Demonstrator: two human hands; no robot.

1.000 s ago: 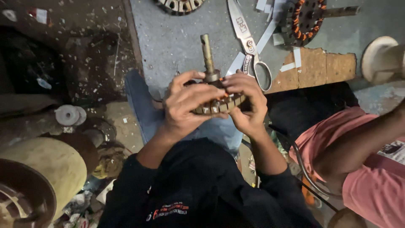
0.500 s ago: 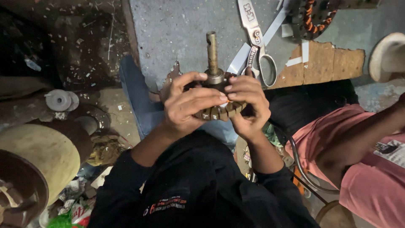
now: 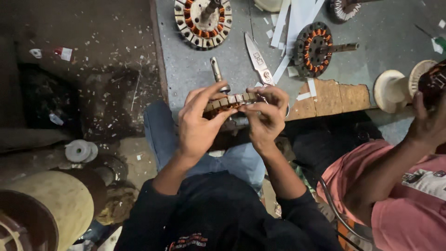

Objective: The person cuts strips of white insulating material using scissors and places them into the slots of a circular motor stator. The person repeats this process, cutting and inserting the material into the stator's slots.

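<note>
1. A large pale drum (image 3: 51,209) is seen at the lower left, on the littered floor (image 3: 93,93) beside the counter.
2. A wound stator (image 3: 203,21) with orange coils is laid near the far left corner of the grey counter (image 3: 195,74).
3. The left hand (image 3: 197,123) is curled around the left side of a motor stator core (image 3: 230,101), with its fingers (image 3: 206,95) closed on the rim.
4. The core is held above the counter's near edge, over the lap, and its metal shaft (image 3: 217,72) is pointed away from the person.
5. The right hand (image 3: 265,118) is clasped on the core's right side, with the fingers (image 3: 260,108) pinched narrowly along the slotted rim.
6. Scissors (image 3: 258,60) are laid on the counter just behind the hands, among strips of white paper (image 3: 283,28).
7. A second wound stator (image 3: 316,49) is set further right, beside a brown board (image 3: 334,97) at the near edge.
8. A co-worker in a pink shirt (image 3: 409,200) is seen at the right, with a pale spool (image 3: 395,88) near that person's raised hand (image 3: 429,116).
</note>
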